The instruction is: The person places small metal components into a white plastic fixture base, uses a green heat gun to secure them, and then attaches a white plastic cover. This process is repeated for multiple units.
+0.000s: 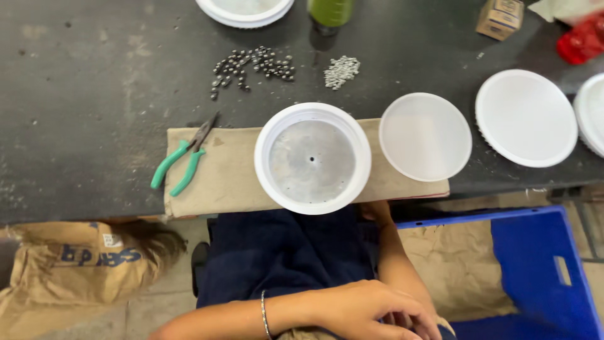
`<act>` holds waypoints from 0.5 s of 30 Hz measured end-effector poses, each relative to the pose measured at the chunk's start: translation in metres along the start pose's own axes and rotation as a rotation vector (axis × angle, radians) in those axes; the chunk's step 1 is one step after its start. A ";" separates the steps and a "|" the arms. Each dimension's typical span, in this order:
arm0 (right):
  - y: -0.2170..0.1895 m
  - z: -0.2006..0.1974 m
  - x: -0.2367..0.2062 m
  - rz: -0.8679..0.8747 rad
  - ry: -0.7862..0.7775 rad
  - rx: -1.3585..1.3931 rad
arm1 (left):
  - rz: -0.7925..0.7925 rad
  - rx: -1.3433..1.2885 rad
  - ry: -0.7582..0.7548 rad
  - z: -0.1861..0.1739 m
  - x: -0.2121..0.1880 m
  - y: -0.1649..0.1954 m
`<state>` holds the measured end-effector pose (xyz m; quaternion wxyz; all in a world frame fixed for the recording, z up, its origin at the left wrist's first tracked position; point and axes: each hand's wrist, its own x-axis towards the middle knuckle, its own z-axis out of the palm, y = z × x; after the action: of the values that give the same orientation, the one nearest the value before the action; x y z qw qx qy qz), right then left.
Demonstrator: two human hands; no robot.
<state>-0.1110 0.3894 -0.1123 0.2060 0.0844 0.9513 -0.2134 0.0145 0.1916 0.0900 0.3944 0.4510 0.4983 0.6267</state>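
Both hands are down in the lap, well below the table's near edge. The left hand (368, 308) lies on top, wrist bangle (265, 313) showing, fingers curled loosely downward over the right hand (412, 321), which is mostly hidden beneath; only fingertips peek out, so whether that one grips anything I cannot tell. The left holds nothing that shows. The right forearm runs up toward the table edge.

Nearest thing up on the table (82, 94): a white round tub (313, 158), open side up, grey metal disc inside with a small hole at its centre. It sits on a brown cloth (233, 179) spread along the near edge, and its rim hangs slightly over that edge. Untouched, well apart from both hands.

Left end of the cloth: pliers (184, 157) with green handles, jaws pointing toward the far side. Just right of the tub, a clear round lid (425, 136), overlapping the cloth's right end. Further right, a white lid (526, 118), then another at the right edge, cut off.

Toward the far edge: a scatter of dark beads (251, 66), and beside it a small heap of silvery bits (341, 70). A green bottle (330, 12) and another white tub sit at the far edge. Small cardboard box (500, 17) at the far right.

Below the table: a blue crate (547, 264) on the right, a brown sack (69, 271) on the left.
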 end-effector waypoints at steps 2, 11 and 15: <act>0.001 0.011 -0.011 -0.038 -0.054 -0.022 | -0.037 0.083 0.038 -0.010 -0.011 0.004; 0.036 -0.020 -0.126 -0.163 -0.506 -0.336 | -0.308 0.598 0.944 -0.096 -0.096 0.043; 0.000 -0.115 -0.167 0.014 -0.321 0.470 | -0.031 0.879 1.292 -0.145 -0.119 0.042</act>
<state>-0.0018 0.4276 0.0539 0.3304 0.1017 0.8302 -0.4374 -0.0931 0.0320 0.0964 -0.1799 0.1046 0.8380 0.5044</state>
